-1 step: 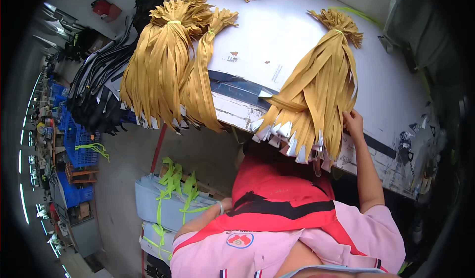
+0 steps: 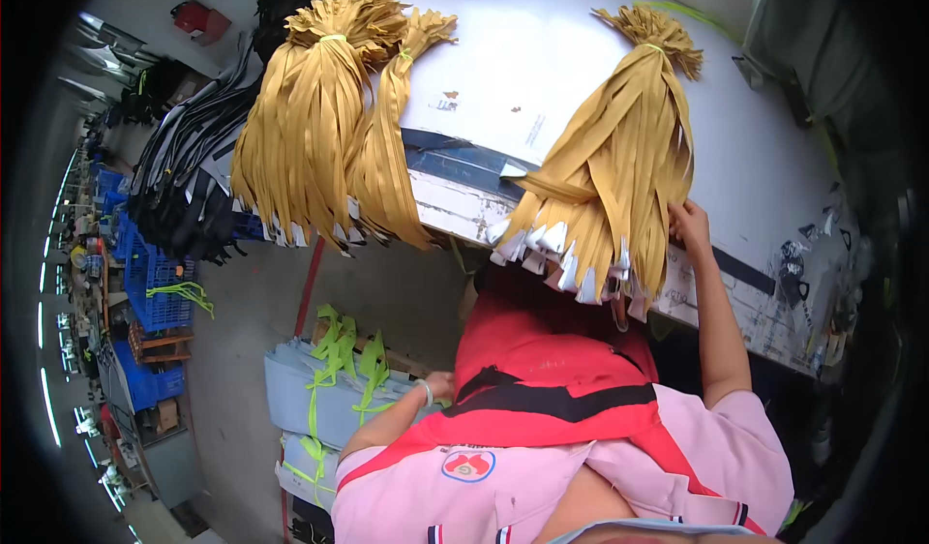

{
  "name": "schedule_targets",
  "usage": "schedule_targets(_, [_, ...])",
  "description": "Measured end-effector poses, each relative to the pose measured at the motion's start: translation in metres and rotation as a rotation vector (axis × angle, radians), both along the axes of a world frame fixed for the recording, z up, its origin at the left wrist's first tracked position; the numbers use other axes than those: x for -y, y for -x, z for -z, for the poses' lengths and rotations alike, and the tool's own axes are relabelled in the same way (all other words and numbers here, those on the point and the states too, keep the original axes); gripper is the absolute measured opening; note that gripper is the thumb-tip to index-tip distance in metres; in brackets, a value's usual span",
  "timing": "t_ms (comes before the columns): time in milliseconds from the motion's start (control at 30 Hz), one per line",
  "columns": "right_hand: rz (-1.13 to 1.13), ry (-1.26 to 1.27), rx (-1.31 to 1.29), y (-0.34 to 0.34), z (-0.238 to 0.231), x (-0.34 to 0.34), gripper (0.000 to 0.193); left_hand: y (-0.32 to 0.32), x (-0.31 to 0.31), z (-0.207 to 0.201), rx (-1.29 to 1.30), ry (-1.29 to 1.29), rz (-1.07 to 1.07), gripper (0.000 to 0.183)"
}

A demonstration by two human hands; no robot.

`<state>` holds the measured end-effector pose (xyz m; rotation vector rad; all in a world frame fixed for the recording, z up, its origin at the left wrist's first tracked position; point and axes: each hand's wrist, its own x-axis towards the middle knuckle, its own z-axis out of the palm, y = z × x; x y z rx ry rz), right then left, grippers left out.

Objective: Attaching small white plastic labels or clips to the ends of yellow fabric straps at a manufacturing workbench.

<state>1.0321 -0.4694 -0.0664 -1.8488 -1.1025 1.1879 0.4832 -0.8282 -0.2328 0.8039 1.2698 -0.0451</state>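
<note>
A bundle of gold fabric straps (image 2: pixel 619 147), tied near its top with a thin yellow-green band, lies over the near edge of the white table. Its white-tipped ends hang down over my apron. My right hand (image 2: pixel 689 225) is at the bundle's right edge, fingers bent and closed on the outer straps. One strap in the bundle lies crosswise to the left. Low beside my waist is my left hand (image 2: pixel 440 386), with a pale band on the wrist. Its fingers are mostly hidden at the side of the red and black apron (image 2: pixel 542 389).
Two more tied gold strap bundles (image 2: pixel 310 128) hang over the table (image 2: pixel 513 70) at left, another lies at the far edge. Black straps (image 2: pixel 189 166) hang beyond them. Stacked pale blue bundles (image 2: pixel 310 394) with green ties stand left of me, blue crates (image 2: pixel 155 273) farther left.
The view has shifted slightly, so the table and bundles sit a little higher. My left hand has moved slightly up. My right hand stays at the bundle's edge.
</note>
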Motion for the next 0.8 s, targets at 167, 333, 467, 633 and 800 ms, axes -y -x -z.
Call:
schedule_targets(167, [-0.04,0.012,-0.99,0.036,-0.047,0.018,0.019,0.018,-0.103,-0.001,-0.257,-0.244,-0.88,0.031])
schedule_targets(333, [-0.101,-0.118,-1.032,-0.003,-0.056,0.037,0.015,-0.073,-0.15,-0.051,0.158,-0.292,-1.011,0.032])
schedule_targets(467, [0.032,-0.226,-0.862,-0.002,-0.088,0.05,0.014,-0.095,-0.122,-0.042,-0.166,-0.803,-0.543,0.021])
schedule_targets(633, [-0.12,-0.19,-0.147,-0.019,-0.046,0.069,0.026,-0.088,-0.139,-0.067,-0.01,-0.722,-0.533,0.022])
schedule_targets(800, [-0.218,-0.146,0.034,0.004,-0.023,0.096,0.039,-0.088,-0.206,-0.112,0.037,-1.046,-0.544,0.025])
